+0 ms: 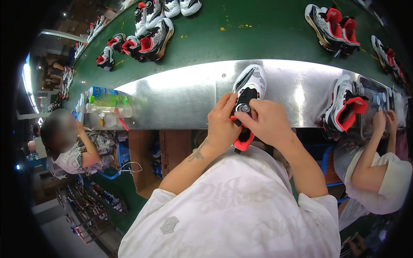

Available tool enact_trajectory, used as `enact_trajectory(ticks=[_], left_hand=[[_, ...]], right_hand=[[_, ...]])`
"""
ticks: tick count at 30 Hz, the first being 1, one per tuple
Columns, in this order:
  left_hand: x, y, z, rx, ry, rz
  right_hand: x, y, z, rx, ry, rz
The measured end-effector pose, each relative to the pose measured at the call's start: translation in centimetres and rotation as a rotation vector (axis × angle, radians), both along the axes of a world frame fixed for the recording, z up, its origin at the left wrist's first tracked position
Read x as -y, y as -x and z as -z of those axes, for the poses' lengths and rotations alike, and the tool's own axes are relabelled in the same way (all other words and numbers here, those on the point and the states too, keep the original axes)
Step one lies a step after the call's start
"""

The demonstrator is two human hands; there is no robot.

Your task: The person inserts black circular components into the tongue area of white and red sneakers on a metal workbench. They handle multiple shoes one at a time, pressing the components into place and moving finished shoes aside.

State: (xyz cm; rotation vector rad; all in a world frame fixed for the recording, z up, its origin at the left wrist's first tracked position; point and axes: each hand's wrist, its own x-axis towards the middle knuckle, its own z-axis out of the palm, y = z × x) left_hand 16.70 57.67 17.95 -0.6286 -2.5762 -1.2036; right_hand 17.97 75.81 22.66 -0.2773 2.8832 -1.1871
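Note:
A white, black and red sneaker (254,81) points toe-away at the front edge of the metal worktop, its red heel nearest my body. My left hand (222,122) is closed along the sneaker's left side near the ankle opening. From the right, my right hand (272,122) grips the tongue area, its thumb beside a round silver dial (243,108). My right fingertips are partly hidden behind the upper. Farther right, another sneaker (343,107) with a red lining stands on the metal, apart from my hands.
Beyond the metal worktop (172,86) runs a green table (241,38) bearing several sneakers (148,41) and a pair (333,30). Bottles (109,101) stand at the left. A co-worker's hands (384,121) are over a tray (365,88) at right; another person (71,142) sits left.

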Motion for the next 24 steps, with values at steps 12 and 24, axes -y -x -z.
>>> enact_trajectory(ticks=[12, 24], left_hand=[[-0.4, 0.3, -3.2, 0.070, 0.443, 0.141], [-0.8, 0.3, -2.4, 0.193, 0.351, 0.139]], right_hand=[[-0.7, -3.0, 2.5, -0.394, -0.238, 0.092], [-1.3, -1.9, 2.0, -0.290, -0.121, 0.015]])
